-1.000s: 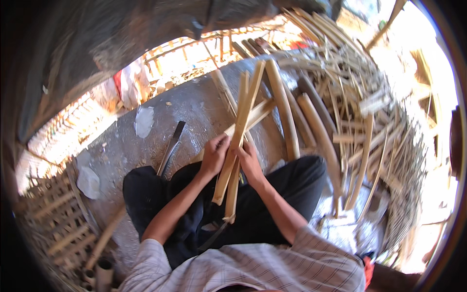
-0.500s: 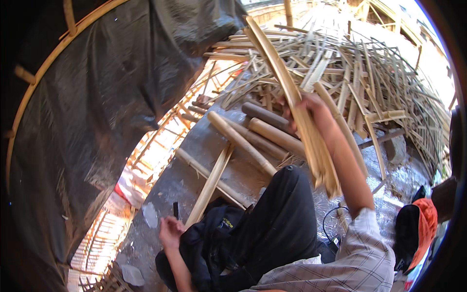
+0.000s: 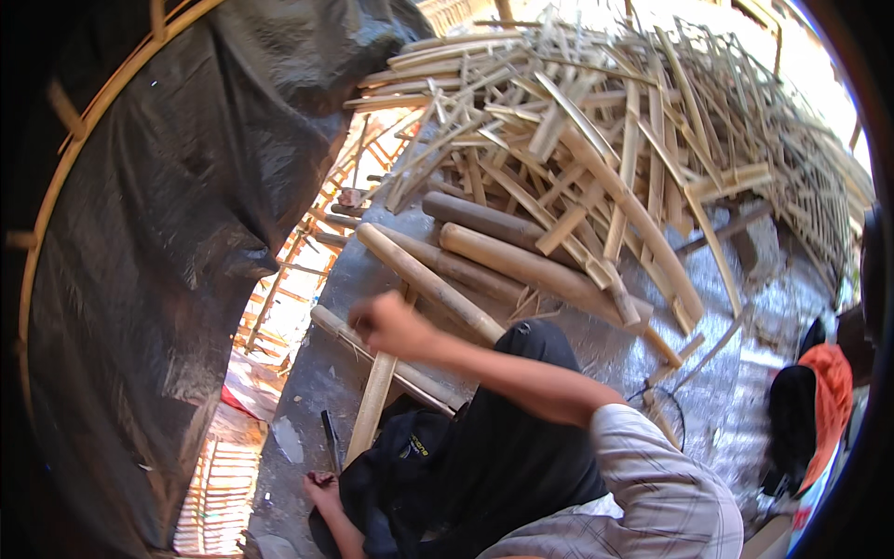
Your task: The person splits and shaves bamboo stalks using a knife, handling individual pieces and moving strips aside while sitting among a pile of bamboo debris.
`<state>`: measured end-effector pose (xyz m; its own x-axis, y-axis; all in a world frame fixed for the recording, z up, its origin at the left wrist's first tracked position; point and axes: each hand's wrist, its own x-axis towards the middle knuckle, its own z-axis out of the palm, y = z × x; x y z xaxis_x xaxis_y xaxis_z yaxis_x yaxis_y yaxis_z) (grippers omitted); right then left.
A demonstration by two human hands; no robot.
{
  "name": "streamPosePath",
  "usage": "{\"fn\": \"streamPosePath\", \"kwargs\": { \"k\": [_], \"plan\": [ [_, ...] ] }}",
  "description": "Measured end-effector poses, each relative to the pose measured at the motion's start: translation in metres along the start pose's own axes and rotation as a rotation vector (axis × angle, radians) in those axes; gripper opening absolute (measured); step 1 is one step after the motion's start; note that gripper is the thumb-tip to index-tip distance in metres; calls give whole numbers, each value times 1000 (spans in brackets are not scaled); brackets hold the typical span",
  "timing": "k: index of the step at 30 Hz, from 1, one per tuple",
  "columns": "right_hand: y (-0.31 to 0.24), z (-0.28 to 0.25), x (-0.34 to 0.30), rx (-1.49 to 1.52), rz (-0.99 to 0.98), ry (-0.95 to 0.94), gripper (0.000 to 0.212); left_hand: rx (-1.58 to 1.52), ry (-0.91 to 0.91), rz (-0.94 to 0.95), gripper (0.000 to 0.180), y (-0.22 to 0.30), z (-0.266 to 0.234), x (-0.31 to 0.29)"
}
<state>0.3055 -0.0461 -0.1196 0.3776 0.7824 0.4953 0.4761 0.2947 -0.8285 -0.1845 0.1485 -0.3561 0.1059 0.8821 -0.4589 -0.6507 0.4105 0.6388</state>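
My right hand is blurred by motion, over the upper end of a split bamboo piece. Whether it touches the piece is not clear. That piece leans from my lap across a thin bamboo pole. At the lower left, my left hand has its fingers curled; what lies in them, if anything, is hidden. Just above it is a narrow dark blade-like tool, and I cannot tell whether the hand grips it. Several round bamboo poles lie beyond my knee.
A large heap of split bamboo fills the far side. On the left hangs a black plastic sheet, with a bright slatted gap beside it. An orange and black cloth is at the right, near a dark cable loop.
My right hand has let go of the long split bamboo piece, no longer raised over the heap, and has swung left and nearer. My left hand has drawn slightly back. The view has shifted.
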Motion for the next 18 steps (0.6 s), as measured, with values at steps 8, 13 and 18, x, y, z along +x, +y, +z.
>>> {"fn": "streamPosePath", "kwargs": {
  "k": [8, 13, 18],
  "plan": [
    [45, 101, -75, -249, -171, -861, 33, 461, 57, 19, 23, -11, 32, -15],
    [68, 109, -47, -460, -161, -866, 24, 667, -23, 159, 5, -30, 77, -44],
    [62, 69, -24, -494, 122, -682, 24, 938, -219, 172, 10, -38, 100, -58]
  ]
}}
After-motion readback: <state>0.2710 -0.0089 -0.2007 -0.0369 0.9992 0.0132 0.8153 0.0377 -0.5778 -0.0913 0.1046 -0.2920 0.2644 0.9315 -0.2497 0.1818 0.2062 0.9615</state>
